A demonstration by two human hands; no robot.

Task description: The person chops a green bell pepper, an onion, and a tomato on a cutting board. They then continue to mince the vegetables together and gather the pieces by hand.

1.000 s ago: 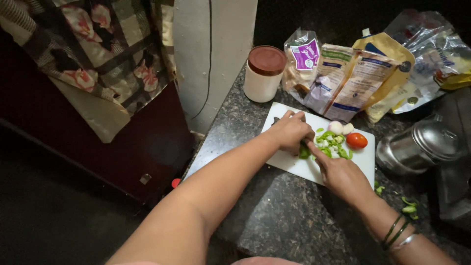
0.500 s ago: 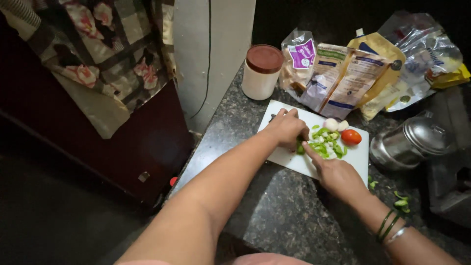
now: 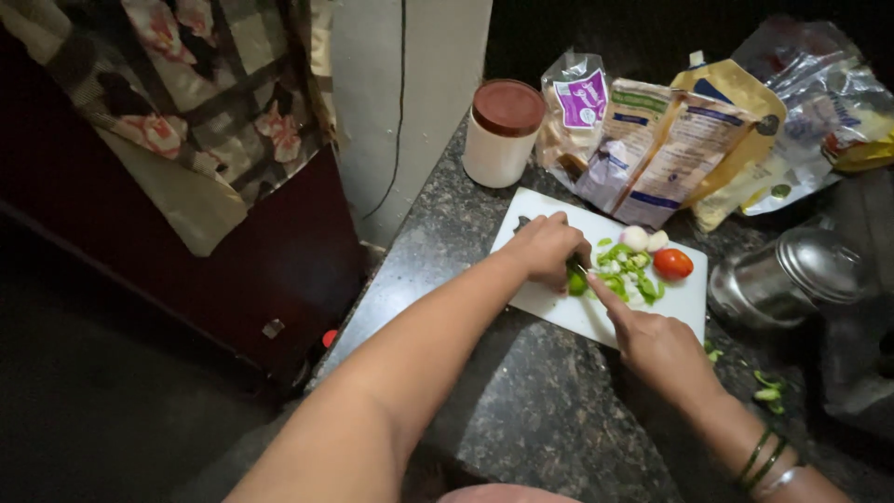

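A white cutting board [image 3: 549, 307] lies on the dark speckled stone counter [image 3: 521, 410]. On it are chopped green vegetable bits [image 3: 626, 275], a red tomato [image 3: 672, 264] and pale garlic cloves [image 3: 636, 238]. My left hand [image 3: 542, 247] is closed in a fist over the board's left part, and a dark knife end [image 3: 521, 223] sticks out behind it. My right hand [image 3: 656, 345] reaches in from the lower right. Its forefinger is stretched out onto a green vegetable piece [image 3: 577, 283] right beside my left hand. Green bangles [image 3: 759, 458] circle my right wrist.
A white jar with a brown lid [image 3: 501, 132] and several food packets [image 3: 652, 154] stand behind the board. A steel pot with a lid [image 3: 792, 279] sits to the right, with green scraps [image 3: 768, 387] nearby. The counter's left edge drops off beside a white wall [image 3: 410, 102].
Both hands stay on the board over the green vegetable. My right forefinger has drawn a little closer to my left hand, and the view has shifted slightly.
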